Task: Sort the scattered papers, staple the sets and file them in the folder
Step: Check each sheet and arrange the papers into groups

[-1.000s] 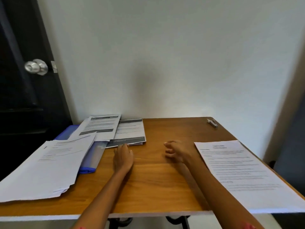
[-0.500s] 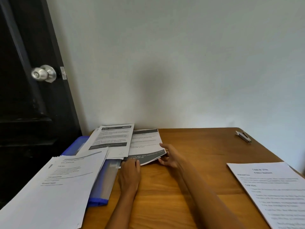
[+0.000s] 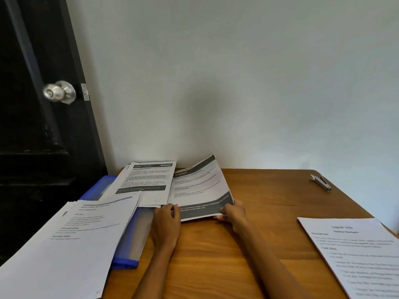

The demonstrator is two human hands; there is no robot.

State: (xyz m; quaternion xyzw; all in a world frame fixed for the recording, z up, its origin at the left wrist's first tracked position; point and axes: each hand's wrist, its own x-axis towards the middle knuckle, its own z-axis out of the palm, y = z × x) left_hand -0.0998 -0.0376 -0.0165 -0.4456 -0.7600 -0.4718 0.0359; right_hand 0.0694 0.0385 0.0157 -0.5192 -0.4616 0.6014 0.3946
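Observation:
A paper set with dark header and footer bands [image 3: 198, 188] is raised off the wooden table [image 3: 254, 251], its far edge tilted up toward the wall. My left hand [image 3: 166, 223] grips its near left corner. My right hand [image 3: 234, 214] grips its near right corner. Another banded sheet [image 3: 146, 182] lies to its left, partly on a blue folder [image 3: 131, 238]. A thick white stack [image 3: 64, 247] covers the folder's left side. A white printed set [image 3: 356, 251] lies at the right. A small metal stapler [image 3: 321, 182] sits at the far right.
A black door [image 3: 32, 126] with a silver knob [image 3: 59, 92] stands at the left beside the table. A plain white wall [image 3: 237, 83] runs directly behind the table's far edge. Bare wood shows between the banded papers and the stapler.
Both hands moved forward from the bare table to the banded paper set, took hold of its near corners and lifted it. The camera view shifted closer and left.

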